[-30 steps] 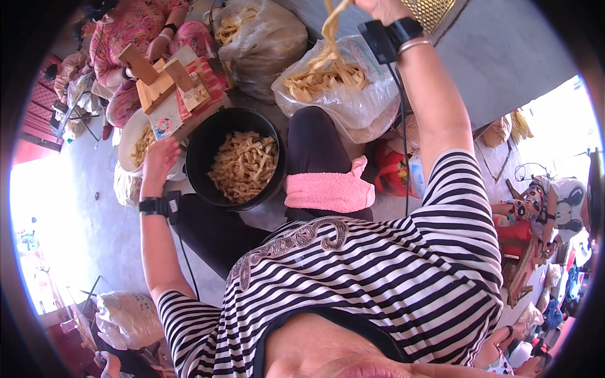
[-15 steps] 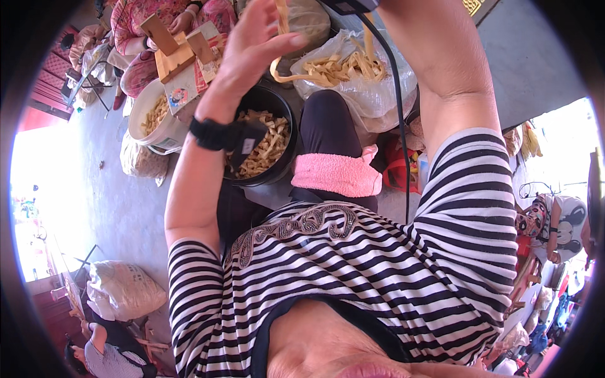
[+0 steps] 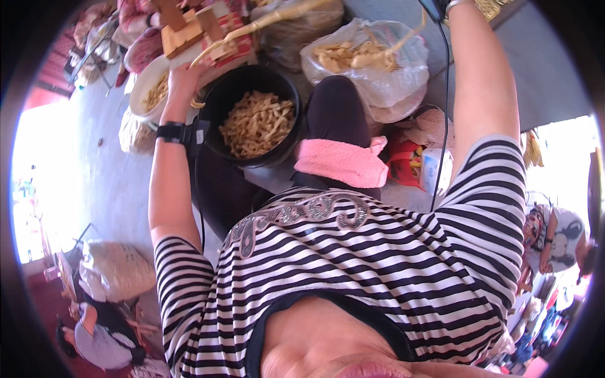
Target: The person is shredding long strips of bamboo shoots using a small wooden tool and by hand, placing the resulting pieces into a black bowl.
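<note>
Two hands raised, one long strip between them: what I see from the head camera, left to right.

Far left: a white sack [image 3: 116, 269] on the floor, with another person [image 3: 94, 334] crouched below it.

Left hand: my left hand [image 3: 186, 82] is lifted beside the black tub [image 3: 252, 113], fingers clamped on the lower end of a pale yellow strip [image 3: 277, 16]; a black wrist strap [image 3: 173, 132] sits under it.

Strip: its long axis runs from the left hand up and to the right, rising toward the top edge above the tub; I cannot tell where it ends.

Tub: full of short tan cut pieces [image 3: 258, 123], with a white bowl [image 3: 151, 88] of the same just beside it on the left.

Centre: a pink cloth [image 3: 340, 164] lies over my knee.

Bag: a clear plastic bag [image 3: 372, 63] of pale strips stands behind the knee.

Right hand: my right arm [image 3: 479, 82] reaches to the top edge; the hand is cut off there, so I cannot tell how its fingers stand.
</note>
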The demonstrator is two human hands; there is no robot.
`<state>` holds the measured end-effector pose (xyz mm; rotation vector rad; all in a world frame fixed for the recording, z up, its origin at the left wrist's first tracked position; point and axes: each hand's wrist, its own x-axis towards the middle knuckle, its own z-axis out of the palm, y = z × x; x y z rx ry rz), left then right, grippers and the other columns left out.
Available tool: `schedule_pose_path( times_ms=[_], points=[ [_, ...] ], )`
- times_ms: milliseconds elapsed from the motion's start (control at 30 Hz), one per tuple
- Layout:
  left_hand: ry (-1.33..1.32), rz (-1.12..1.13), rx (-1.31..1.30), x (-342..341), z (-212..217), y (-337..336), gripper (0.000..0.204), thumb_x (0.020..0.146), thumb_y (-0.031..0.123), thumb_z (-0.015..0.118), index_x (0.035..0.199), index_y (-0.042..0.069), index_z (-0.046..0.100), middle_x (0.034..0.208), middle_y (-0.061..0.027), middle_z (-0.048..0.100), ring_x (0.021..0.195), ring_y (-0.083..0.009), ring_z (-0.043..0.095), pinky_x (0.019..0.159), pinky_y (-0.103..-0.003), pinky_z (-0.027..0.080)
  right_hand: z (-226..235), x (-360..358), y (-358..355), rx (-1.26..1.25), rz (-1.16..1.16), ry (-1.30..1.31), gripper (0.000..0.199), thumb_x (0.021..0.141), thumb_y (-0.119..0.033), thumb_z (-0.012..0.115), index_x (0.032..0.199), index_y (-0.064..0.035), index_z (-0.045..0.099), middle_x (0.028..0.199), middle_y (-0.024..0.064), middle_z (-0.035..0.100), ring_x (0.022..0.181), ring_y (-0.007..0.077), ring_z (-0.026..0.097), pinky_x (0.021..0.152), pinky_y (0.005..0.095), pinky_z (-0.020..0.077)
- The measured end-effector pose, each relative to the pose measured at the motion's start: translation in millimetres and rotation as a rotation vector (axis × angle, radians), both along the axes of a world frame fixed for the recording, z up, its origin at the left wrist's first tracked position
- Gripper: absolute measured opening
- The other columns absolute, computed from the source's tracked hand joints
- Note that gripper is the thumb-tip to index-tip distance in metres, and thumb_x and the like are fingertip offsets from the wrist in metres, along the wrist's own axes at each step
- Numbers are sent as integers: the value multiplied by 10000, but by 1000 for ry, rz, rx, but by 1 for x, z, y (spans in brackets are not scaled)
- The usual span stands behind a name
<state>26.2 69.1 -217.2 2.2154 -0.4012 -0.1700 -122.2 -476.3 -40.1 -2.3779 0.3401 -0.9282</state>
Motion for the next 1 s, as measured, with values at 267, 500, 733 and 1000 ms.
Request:
schedule_pose_path(
  times_ms=[267,500,733,1000],
  points=[
    [-1121,-349,2,-76,39,-47,178,703,203,662,560,143,574,549,-39,554,514,-226,572,438,-333,442,-137,60,263,1050,757,673,456,909,-413,460,990,9,613,822,85,665,745,147,621,689,286,504],
    [-1122,-781,-95,-87,38,-60,114,604,104,664,612,84,552,632,-50,525,592,-239,537,554,-345,425,-135,66,364,1404,1236,589,232,935,-203,485,942,14,567,814,68,601,729,138,578,679,255,482],
    [-1049,-407,-242,-62,20,-32,314,614,-34,576,924,11,593,980,-151,555,943,-297,549,840,-384,443,-138,116,336,1533,1278,290,205,956,-207,442,977,-22,528,587,-39,359,487,64,349,462,215,336],
    [265,-377,-953,-18,14,-60,458,971,372,355,1192,-11,476,1132,-86,538,1010,-142,501,874,-275,400,-171,101,349,1471,1183,525,267,909,-335,523,816,-85,506,517,-56,350,395,52,317,346,203,274]
  ],
)
